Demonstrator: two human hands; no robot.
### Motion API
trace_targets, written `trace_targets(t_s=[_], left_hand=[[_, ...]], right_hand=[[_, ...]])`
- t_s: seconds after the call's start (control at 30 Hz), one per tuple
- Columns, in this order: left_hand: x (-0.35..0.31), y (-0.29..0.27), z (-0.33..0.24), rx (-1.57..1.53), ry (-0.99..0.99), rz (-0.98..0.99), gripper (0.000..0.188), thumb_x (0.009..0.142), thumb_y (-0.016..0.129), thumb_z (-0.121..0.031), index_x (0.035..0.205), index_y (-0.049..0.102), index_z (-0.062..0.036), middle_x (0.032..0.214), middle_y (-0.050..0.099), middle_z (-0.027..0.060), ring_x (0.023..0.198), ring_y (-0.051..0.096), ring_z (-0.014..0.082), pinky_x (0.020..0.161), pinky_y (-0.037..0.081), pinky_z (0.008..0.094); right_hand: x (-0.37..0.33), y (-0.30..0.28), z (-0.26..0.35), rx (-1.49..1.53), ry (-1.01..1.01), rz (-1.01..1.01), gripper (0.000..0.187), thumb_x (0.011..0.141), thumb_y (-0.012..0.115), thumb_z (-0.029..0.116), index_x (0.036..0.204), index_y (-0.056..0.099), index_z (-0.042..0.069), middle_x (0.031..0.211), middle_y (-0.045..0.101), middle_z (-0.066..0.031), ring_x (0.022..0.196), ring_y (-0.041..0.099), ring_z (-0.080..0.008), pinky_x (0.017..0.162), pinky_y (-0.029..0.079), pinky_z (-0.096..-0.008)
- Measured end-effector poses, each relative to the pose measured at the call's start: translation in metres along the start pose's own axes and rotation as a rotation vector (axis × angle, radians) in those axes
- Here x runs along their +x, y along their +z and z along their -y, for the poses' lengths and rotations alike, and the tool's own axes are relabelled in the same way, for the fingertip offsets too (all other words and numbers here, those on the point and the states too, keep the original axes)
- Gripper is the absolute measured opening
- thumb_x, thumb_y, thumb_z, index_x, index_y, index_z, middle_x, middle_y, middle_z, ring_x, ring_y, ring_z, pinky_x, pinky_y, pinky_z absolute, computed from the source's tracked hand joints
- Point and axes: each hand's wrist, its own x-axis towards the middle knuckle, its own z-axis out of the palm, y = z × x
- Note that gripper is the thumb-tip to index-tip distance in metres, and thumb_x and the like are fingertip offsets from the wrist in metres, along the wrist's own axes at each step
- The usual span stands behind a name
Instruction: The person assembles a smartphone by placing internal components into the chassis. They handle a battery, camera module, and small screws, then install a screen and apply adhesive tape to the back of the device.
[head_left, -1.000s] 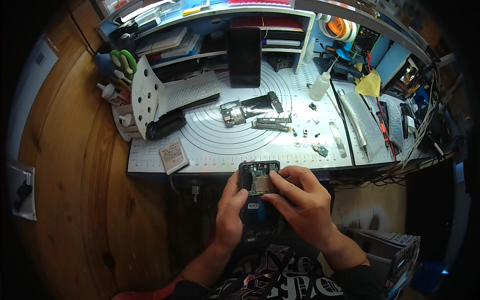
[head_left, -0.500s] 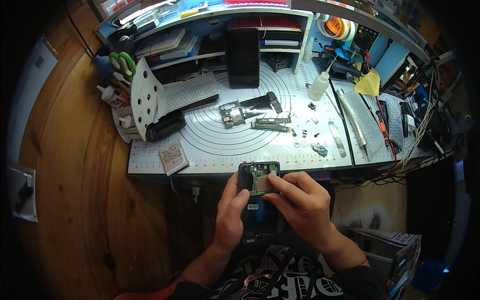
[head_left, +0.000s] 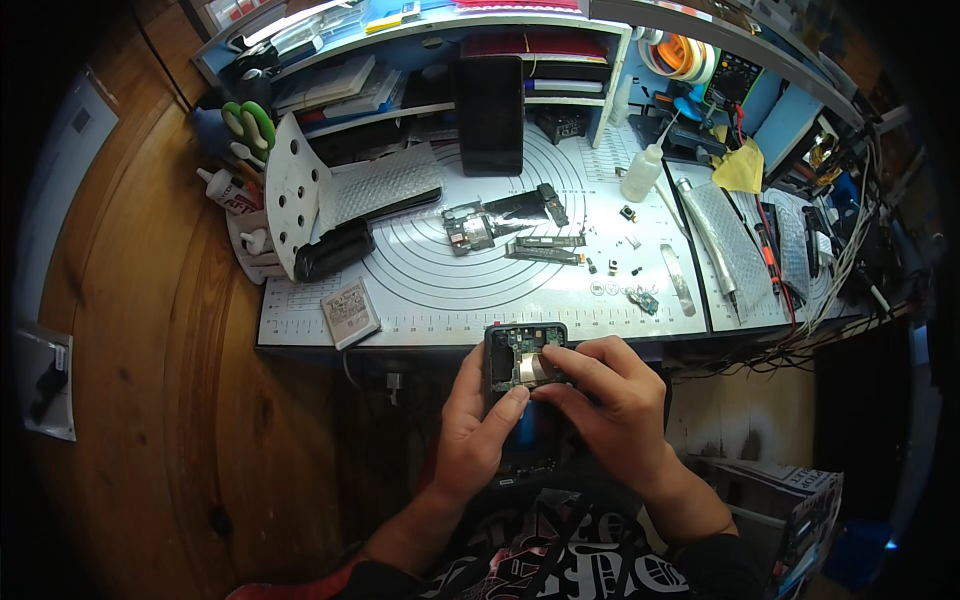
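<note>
An opened smartphone (head_left: 530,445) with a dark frame is held over my lap, just off the table's front edge. My left hand (head_left: 478,425) grips its left side, the thumb lying across the front near the board. In the phone's upper part shows a green circuit board (head_left: 530,371) with a shiny metal plate. My right hand (head_left: 622,395) pinches at the board's right side, index finger on top and thumb below. Its fingers hide that edge, so I cannot tell whether the board is fully seated.
On the white mat (head_left: 410,280) lie a disassembled phone assembly (head_left: 468,228), dark strips (head_left: 545,250) and several small parts. A square white box (head_left: 350,312) sits at the front left. Toward the right are a dropper bottle (head_left: 641,175), a metal spudger (head_left: 677,282) and bubble wrap (head_left: 730,240).
My left thumb has slid right and up toward the board's lower edge. The phone has shifted slightly right, and light glints off the metal plate differently. The right hand keeps its pinch.
</note>
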Motion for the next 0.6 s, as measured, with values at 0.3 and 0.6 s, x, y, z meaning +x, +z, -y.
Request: trace_targets(t_s=[0.3,0.6], left_hand=[[-0.0005,0.0022,-0.0024,0.040,0.035,0.024,0.058,0.101,0.053,-0.002,0.154,0.031,0.0050,0.140,0.056,0.0142,0.127,0.055,0.0169,0.110,0.042,0.0340],[-0.0012,0.0035,-0.0045,0.009,0.032,0.014,0.055,0.103,0.048,-0.007,0.154,0.031,0.0067,0.138,0.056,0.0147,0.125,0.056,0.0169,0.108,0.044,0.0327]], right_hand=[[-0.0009,-0.0020,-0.0012,0.033,0.018,0.002,0.041,0.074,0.087,0.005,0.114,0.075,0.006,0.088,0.065,-0.0080,0.070,0.064,-0.0204,0.060,0.052,-0.0317],[-0.0007,-0.0021,0.0001,0.052,0.031,0.005,0.043,0.074,0.088,0.005,0.114,0.074,0.005,0.091,0.063,-0.0082,0.071,0.064,-0.0193,0.060,0.051,-0.0307]])
